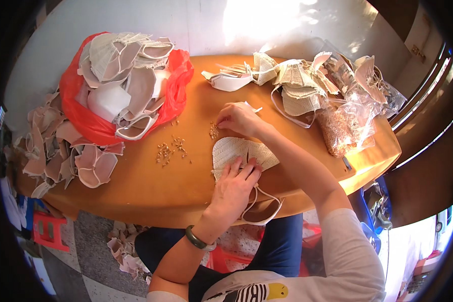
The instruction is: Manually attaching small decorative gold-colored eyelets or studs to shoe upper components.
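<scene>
A cream woven shoe upper (227, 149) lies at the table's near edge, its narrow strap and pale lining (263, 214) hanging over the edge. My left hand (235, 183) rests on it with the fingers stretched out and a little apart. Beyond the upper, my right hand (238, 119) is closed in a pinch at a small pile of tiny golden bead-like pieces (214, 132). Whatever sits between those fingertips is too small to make out. More of the tiny golden pieces (172, 149) are scattered to the left. A small white scrap (253, 107) shows just behind my right hand.
At the left, a red plastic bag (178, 95) overflows with uppers, and more pinkish-lined uppers (94, 165) are heaped beside it. Strapped woven uppers (299, 83) lie at the far right, near a clear bag of golden pieces (342, 128). A red stool (50, 231) stands lower left.
</scene>
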Demonstrator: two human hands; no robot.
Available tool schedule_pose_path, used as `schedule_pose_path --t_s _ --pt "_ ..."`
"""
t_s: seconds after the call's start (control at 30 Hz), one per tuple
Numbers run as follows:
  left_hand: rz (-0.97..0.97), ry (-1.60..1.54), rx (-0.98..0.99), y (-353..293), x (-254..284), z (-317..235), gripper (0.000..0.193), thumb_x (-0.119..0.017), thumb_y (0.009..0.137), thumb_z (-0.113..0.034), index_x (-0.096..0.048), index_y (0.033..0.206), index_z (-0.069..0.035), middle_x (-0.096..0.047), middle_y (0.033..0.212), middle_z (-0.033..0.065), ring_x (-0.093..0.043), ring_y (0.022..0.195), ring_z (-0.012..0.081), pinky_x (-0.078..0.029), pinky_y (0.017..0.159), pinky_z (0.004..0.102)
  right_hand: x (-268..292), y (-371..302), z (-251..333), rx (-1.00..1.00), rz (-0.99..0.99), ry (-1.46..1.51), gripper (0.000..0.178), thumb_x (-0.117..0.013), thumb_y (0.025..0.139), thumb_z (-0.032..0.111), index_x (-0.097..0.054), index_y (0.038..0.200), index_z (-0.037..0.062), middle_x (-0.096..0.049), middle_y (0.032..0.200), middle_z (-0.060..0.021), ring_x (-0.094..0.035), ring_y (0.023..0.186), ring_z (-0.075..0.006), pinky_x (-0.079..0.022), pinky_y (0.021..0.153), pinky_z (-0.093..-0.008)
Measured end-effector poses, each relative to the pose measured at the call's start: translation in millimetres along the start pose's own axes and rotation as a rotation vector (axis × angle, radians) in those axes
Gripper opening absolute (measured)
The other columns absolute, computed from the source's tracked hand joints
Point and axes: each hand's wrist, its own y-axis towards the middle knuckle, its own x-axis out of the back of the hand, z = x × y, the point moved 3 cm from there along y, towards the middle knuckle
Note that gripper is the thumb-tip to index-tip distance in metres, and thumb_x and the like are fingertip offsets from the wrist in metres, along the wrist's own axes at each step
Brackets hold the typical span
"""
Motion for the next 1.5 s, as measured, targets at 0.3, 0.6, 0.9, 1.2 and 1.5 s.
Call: schedule_pose_path --t_s 0.3,0.6,0.9,1.2,1.5 --pt "-0.006 -0.108 0.009 0 3 2 0.052 -0.053 0.085 0.002 -0.051 0.136 -0.008 -0.049 0.145 0.014 -0.043 0.134 0.0418 -0.032 0.112 0.0507 10 -27 -13 -0.123 -0.045 -0.097 0.012 -0.069 0.084 0.012 -0.07 0.093 0.0026 -0.068 0.087 -0.012 -0.066 0.083 -0.0274 -0.051 0.076 -0.0384" --pt "-0.035 -0.107 0.0 -1 -1 5 0.055 -0.055 0.082 0.004 -0.053 0.135 -0.009 -0.049 0.144 0.0145 -0.043 0.134 0.0414 -0.033 0.111 0.0512 33 -150 34 -0.314 0.112 0.436 0.008 -0.07 0.086 0.006 -0.071 0.094 0.0046 -0.056 0.102 -0.0054 -0.056 0.096 -0.0169 -0.046 0.084 -0.0288" --pt "-0.053 -0.085 0.025 -1 5 3 0.044 -0.053 0.088 -0.005 -0.057 0.132 -0.01 -0.05 0.127 0.0188 -0.046 0.13 0.037 -0.036 0.109 0.0473 30 -153 32 -0.294 0.011 0.404 0.01 -0.072 0.082 0.004 -0.073 0.092 0.0051 -0.057 0.099 -0.0055 -0.058 0.093 -0.0188 -0.047 0.083 -0.03" --pt "-0.05 -0.106 -0.007 -1 9 2 0.05 -0.053 0.087 0.002 -0.056 0.135 -0.01 -0.051 0.127 0.0185 -0.046 0.13 0.0414 -0.036 0.11 0.0493 29 -147 22 -0.447 0.014 0.456 0.012 -0.079 0.074 0.01 -0.072 0.082 0.0044 -0.058 0.094 -0.007 -0.058 0.083 -0.0174 -0.048 0.075 -0.03" --pt "-0.055 -0.043 -0.024 -4 5 4 0.05 -0.052 0.086 0.0 -0.056 0.135 -0.012 -0.051 0.131 0.0192 -0.045 0.131 0.0411 -0.037 0.111 0.0492 37 -128 26 -0.546 0.251 0.277 0.016 -0.082 0.071 0.014 -0.072 0.08 0.0058 -0.058 0.092 -0.009 -0.058 0.085 -0.0196 -0.049 0.074 -0.0315"
